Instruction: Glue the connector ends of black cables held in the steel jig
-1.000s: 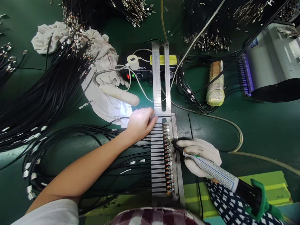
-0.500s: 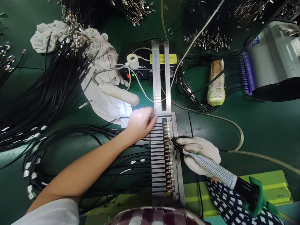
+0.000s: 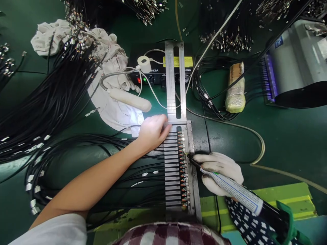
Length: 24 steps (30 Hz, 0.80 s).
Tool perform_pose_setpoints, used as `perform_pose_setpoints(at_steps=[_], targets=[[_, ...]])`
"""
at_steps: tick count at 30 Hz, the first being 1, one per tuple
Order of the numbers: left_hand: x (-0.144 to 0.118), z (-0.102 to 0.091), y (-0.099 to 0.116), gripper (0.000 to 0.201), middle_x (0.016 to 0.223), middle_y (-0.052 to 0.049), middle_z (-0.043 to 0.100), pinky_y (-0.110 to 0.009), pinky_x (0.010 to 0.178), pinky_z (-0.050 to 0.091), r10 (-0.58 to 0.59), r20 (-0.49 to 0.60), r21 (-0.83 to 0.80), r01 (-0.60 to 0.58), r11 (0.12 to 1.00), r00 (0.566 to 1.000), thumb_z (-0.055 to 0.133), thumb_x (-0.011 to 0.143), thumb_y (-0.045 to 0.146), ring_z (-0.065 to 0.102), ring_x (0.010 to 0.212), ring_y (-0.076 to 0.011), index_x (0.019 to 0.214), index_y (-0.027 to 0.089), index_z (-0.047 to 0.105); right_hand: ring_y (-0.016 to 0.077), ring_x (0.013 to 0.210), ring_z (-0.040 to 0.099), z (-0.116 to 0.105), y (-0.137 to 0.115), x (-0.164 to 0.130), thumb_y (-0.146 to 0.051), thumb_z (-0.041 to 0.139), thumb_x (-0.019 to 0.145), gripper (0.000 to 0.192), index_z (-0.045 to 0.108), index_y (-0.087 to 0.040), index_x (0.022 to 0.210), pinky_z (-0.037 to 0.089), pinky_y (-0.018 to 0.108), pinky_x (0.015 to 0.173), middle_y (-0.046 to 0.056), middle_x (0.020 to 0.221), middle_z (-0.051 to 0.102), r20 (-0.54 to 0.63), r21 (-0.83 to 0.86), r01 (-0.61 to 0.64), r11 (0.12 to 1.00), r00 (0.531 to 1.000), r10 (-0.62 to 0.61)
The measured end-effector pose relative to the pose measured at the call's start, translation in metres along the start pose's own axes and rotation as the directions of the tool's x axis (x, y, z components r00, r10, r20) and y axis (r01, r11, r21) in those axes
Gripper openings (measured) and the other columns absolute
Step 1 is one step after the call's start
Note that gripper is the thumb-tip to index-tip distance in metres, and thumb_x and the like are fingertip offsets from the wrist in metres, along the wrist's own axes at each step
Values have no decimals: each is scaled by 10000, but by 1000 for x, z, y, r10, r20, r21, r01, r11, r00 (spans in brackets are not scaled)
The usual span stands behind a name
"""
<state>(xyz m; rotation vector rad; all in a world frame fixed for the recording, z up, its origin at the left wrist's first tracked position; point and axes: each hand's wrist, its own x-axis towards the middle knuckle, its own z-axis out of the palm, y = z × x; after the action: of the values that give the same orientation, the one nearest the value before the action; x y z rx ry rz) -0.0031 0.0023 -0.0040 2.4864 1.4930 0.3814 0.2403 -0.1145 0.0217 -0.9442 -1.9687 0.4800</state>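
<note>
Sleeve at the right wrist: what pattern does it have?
The sleeve has small white crosses on dark cloth, seen best in the head view.

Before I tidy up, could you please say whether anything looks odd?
Yes: the right hand wears a white glove with dark smudges, oddly mismatched with the bare left hand. Also untidy, pale cloth lies crumpled partly beneath black cables.

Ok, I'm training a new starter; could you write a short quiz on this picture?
1. True or false: the white-gloved right hand holds the long black tube with a white printed label.
2. In the picture, the bare left hand rests at which edge of the silver slotted metal fixture: A, right; B, left; C, bottom?
3. What colour is the flat sticker on the rectangular black control box?
Key: 1 True; 2 B; 3 Yellow.
</note>
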Motion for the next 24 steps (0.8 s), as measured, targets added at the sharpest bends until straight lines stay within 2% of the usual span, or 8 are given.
perform_pose_setpoints(at_steps=[11,24], targets=[[-1,2,-1,209,742,-36,592,-327,648,364,1,-2,-2,-1,1000,1000,432,947,362,538,684,-193,870,191,524,227,814,751,2,3,3,-210,674,762,176,633,-212,934,601,320,672,95,948,768,-12,55,-40,998,999,41],[-1,1,-1,196,748,-34,596,-328,657,358,-2,-9,-12,1,1000,1000,441,946,357,537,687,-192,869,194,518,220,797,750,-1,3,0,-208,672,757,166,635,-195,919,590,321,654,107,935,768,13,36,0,999,1000,0]])
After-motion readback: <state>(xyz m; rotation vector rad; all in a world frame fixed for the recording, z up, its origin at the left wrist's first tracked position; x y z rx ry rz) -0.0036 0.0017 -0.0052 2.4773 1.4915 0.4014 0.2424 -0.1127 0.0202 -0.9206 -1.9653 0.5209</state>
